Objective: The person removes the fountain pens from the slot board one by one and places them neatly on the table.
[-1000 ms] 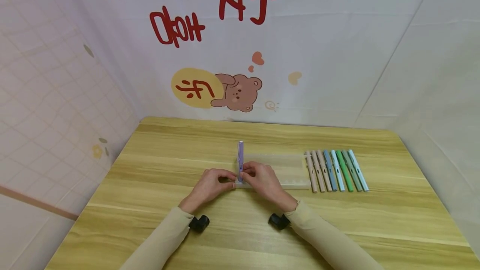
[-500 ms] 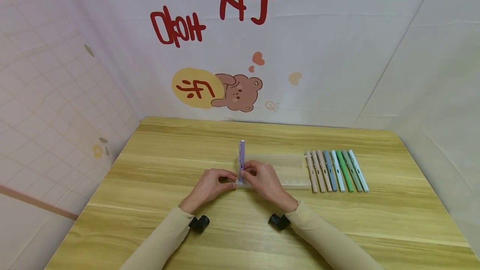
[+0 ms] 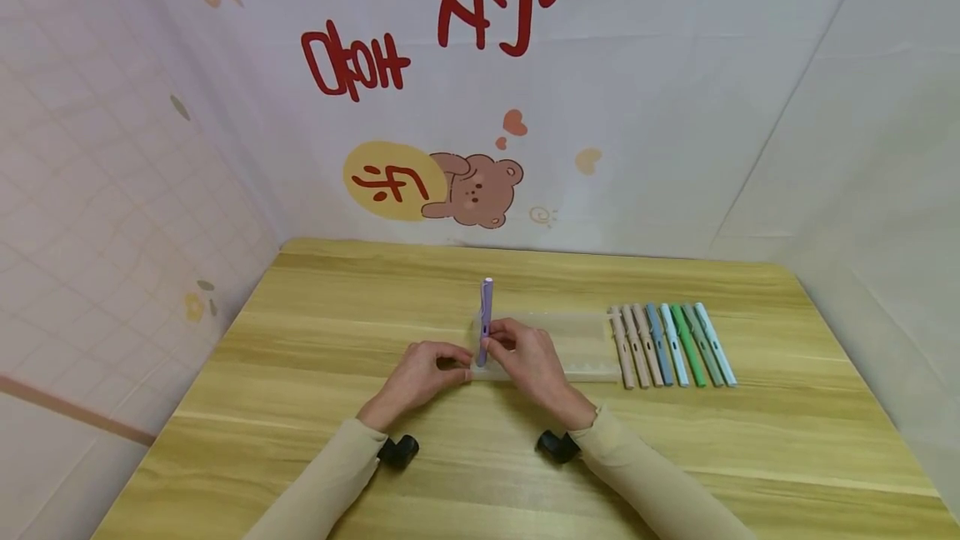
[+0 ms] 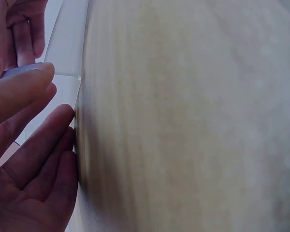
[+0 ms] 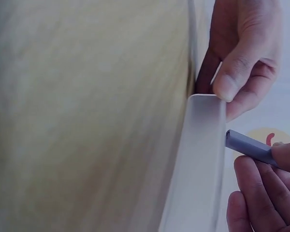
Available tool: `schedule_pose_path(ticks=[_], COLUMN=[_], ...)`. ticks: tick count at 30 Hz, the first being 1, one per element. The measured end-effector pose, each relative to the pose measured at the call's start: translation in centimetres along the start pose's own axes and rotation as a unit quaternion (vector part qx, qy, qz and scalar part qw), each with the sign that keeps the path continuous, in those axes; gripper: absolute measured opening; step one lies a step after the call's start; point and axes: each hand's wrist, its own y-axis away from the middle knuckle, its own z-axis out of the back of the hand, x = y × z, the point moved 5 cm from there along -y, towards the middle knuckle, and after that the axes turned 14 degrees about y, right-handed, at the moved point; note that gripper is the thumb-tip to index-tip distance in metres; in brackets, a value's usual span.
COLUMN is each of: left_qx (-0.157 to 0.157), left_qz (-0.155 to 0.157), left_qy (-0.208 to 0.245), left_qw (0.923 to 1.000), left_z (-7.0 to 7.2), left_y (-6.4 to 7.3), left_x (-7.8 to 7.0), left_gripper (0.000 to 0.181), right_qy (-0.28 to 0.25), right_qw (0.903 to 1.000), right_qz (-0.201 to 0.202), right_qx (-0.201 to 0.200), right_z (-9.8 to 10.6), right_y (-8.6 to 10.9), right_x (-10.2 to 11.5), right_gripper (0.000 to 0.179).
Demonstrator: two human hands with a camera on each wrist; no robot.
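Note:
A purple pen (image 3: 486, 315) stands nearly upright over the left end of a clear plastic pen case (image 3: 577, 376). My right hand (image 3: 531, 359) pinches it between thumb and fingers, low on the barrel. Seen from the right wrist, the pen's lower end (image 5: 246, 146) is close beside the case's wall (image 5: 200, 164). My left hand (image 3: 422, 375) grips the left end of the case, its thumb (image 5: 228, 87) at the corner and its other fingers partly hidden behind. In the left wrist view the left fingers (image 4: 43, 145) lie along the case's edge.
Right of the case, several capped pens lie side by side in a row: brown ones (image 3: 637, 348), a blue one (image 3: 660, 346), pale blue, green (image 3: 688, 346) and grey-green ones. The wooden table (image 3: 360, 290) meets a printed cloth wall (image 3: 637, 107) at the back.
The purple pen's top has leaned slightly to the right, with my right hand still holding it. My left hand stays at the case's end. The head view has tilted a little.

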Motion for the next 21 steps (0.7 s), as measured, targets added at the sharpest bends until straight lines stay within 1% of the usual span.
schedule_pose_path(ticks=[3, 6, 11, 16, 21], left_qx=[0.0, -0.001, -0.006, -0.01, -0.008], left_qz=[-0.006, -0.004, -0.001, -0.008, -0.009], left_qy=[-0.001, -0.001, -0.007, -0.009, -0.011], left_qw=[1.0, 1.0, 1.0, 0.9999, 0.9999], left_z=[-0.1, -0.1, -0.1, -0.2, -0.5], left_y=[0.0, 0.0, 0.2, 0.3, 0.4], left_x=[-0.1, -0.2, -0.1, -0.1, 0.0], left_gripper=[0.011, 0.011, 0.012, 0.012, 0.013], right_qy=[-0.004, -0.009, -0.015, -0.019, -0.026], right_qw=[0.9999, 0.9997, 0.9995, 0.9991, 0.9982], right_qz=[0.003, 0.005, 0.005, 0.017, 0.028], right_qx=[-0.013, -0.022, -0.026, -0.034, -0.046], right_z=[0.4, 0.7, 1.1, 1.7, 2.8], right_y=[0.1, 0.1, 0.3, 0.7, 1.4], right_x=[0.2, 0.3, 0.4, 0.3, 0.1], right_gripper=[0.016, 0.016, 0.015, 0.016, 0.017])
